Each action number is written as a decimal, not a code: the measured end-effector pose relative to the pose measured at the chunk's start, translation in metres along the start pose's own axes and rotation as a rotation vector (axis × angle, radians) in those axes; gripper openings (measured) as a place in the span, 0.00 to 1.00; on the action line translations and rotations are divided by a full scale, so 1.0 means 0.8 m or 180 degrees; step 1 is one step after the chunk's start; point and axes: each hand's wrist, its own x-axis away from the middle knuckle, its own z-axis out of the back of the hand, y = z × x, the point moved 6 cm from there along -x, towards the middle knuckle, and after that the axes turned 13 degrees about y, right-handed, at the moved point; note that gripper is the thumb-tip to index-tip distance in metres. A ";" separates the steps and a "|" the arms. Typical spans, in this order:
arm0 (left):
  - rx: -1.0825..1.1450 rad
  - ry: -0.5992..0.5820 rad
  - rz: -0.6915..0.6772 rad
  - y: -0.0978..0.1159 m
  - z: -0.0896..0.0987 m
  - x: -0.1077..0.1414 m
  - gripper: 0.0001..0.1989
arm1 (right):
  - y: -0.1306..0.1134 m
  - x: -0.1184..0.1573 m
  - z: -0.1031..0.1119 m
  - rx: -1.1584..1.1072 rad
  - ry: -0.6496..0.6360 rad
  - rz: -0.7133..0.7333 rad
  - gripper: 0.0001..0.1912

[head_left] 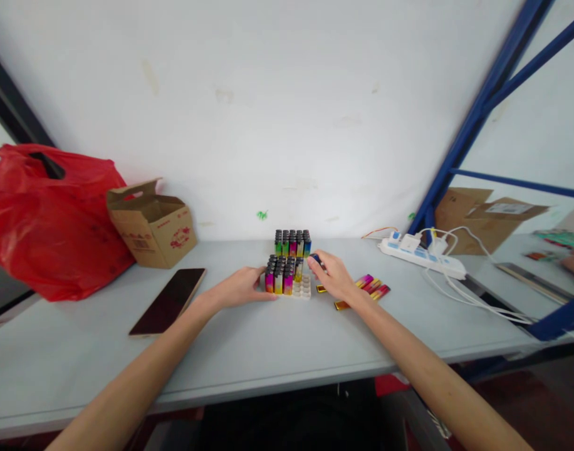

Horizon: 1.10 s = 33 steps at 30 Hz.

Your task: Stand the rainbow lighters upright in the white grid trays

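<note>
In the middle of the table stands a white lighter tray [306,290], with upright lighters [278,280] in pink, yellow and orange filling most of its left part. Several cups at its right front hold nothing. My left hand [244,287] grips the tray's left side, thumb along the front edge and fingers behind. Just right of the tray, my right hand [331,275] is closed around a lighter; only its dark end [316,257] shows clearly. Loose lighters [374,289] lie on the table beside and partly under that hand. Behind the tray stands another block of lighters [292,243].
To the left are a dark phone [168,302], an open cardboard box [155,232] and a red plastic bag [56,219]. A white power strip [423,255] with plugs and trailing cables lies at the right, near a blue metal frame [475,125]. A white wall rises behind.
</note>
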 end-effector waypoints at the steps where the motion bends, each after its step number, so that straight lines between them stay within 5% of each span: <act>1: -0.0011 -0.0005 -0.0005 0.000 0.000 0.000 0.28 | -0.001 0.000 0.000 0.0059 -0.0003 0.0076 0.21; 11: 0.0037 0.0021 0.0030 0.001 0.001 0.001 0.28 | -0.002 0.005 -0.012 -0.0046 -0.0507 0.0104 0.22; 28: -0.0140 0.0000 0.0032 0.007 0.005 0.001 0.27 | -0.007 0.019 -0.041 0.1076 -0.1051 0.0460 0.19; 33: -0.0118 -0.0027 0.0051 0.004 0.003 0.000 0.28 | -0.009 0.010 -0.019 0.0625 -0.0898 0.0478 0.22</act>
